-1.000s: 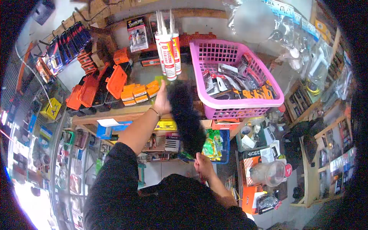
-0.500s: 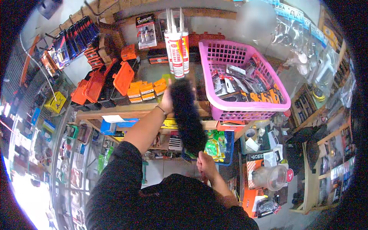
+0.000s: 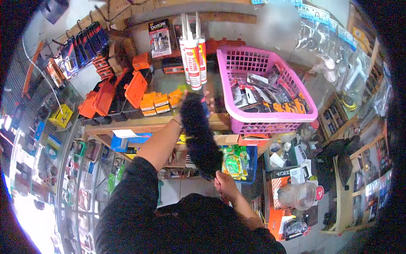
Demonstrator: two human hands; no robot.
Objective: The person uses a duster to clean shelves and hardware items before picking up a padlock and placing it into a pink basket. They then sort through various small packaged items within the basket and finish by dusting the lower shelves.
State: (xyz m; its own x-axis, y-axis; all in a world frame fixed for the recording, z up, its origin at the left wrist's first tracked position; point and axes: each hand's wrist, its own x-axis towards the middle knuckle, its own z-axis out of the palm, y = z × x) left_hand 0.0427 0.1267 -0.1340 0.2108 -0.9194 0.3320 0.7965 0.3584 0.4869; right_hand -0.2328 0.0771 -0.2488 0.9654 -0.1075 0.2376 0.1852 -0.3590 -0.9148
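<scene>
My right hand (image 3: 226,185) is closed around the lower end of a fluffy black duster (image 3: 201,135), which slants up and away over the counter edge. My left hand (image 3: 183,111) is behind the duster's upper end, partly covered by it. Between its fingers is a dark blue item (image 3: 206,106) with a reddish mark, mostly hidden. Just beyond that hand, white silicone sealant tubes (image 3: 191,63) stand upright with their nozzles up. Small orange-and-white boxes (image 3: 160,103) lie left of the hand on the glass counter.
A pink basket (image 3: 270,115) of packaged goods stands right of the sealant tubes. Open orange cases (image 3: 136,89) stand at the left. Below the counter is a blue bin (image 3: 252,169) with green packets. A clear plastic tub (image 3: 298,196) sits at the lower right.
The duster's lower end and my right hand have shifted slightly left and down. The dark blue item in my left hand now shows beside the duster. The tubes look nearly unchanged.
</scene>
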